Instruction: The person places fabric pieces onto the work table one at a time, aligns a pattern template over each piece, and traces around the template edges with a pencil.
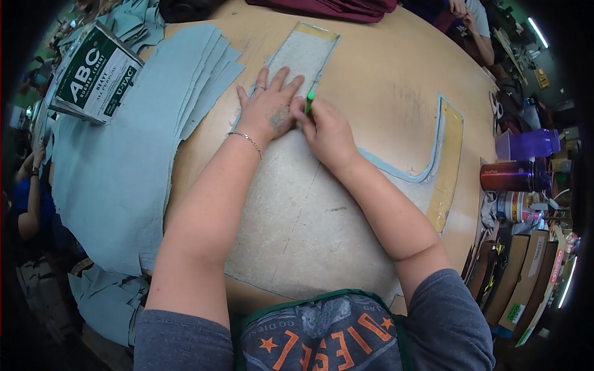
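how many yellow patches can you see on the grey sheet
2: one yellow patch at the far end of the grey sheet, beyond the left hand; another, a long strip, along its right side. Others may be hidden.

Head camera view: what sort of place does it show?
Probably a workshop for cutting and gluing sheet material: a rubber cement can, stacked light-blue sheets and a large pale shaped piece are in view.

At 10 o'clock stands a green-and-white ABC rubber cement can (96, 73). Maroon cloth (334, 7) lies at 12 o'clock on the tabletop (383, 68). A co-worker (482, 46) and a lit tube (538, 32) are at 2 o'clock, a purple container (526, 144) near a dark red tumbler (508, 177) at 3, cardboard boxes (523, 290) at 4.
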### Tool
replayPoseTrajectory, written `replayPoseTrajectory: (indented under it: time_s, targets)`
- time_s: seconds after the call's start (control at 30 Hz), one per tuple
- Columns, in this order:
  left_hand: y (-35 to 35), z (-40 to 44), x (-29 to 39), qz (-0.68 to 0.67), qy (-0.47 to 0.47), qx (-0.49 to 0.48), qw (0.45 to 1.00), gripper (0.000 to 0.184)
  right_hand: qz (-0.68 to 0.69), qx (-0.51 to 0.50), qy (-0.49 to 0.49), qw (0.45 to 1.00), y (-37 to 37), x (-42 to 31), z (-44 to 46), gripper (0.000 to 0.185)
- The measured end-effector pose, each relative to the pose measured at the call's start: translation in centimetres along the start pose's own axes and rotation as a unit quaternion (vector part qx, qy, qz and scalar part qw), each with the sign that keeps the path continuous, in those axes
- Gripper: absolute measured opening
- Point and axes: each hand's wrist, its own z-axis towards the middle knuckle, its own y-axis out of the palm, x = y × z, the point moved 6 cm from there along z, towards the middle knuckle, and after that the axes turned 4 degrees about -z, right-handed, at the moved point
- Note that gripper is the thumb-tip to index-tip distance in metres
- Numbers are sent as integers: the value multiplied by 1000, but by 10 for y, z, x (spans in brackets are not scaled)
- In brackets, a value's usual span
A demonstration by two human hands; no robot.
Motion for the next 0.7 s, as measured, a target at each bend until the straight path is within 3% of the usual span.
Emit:
replayPoseTrajectory:
  time_s: [0.13, 0.27, 0.37, 0.47, 0.7]
  targets:
    - [0, 0, 0, 6, -12, -16, 1000, 44, -5, -59, 33, 998, -23, -2, -31, 16]
    - [-1, 0, 2, 16, -16, -19, 1000, 44, -56, -88, 146, 984, -73, 23, -60, 16]
    - [-2, 1, 3, 30, -15, -19, 999, 44, -70, -13, 153, 986, -120, 55, -97, 14]
    - [1, 3, 4, 38, -9, -22, 999, 44, 7, -6, 263, 965, -160, 88, -129, 15]
    - [4, 6, 2, 54, 1, -17, 998, 44, 44, -7, 283, 958, -207, 184, -110, 17]
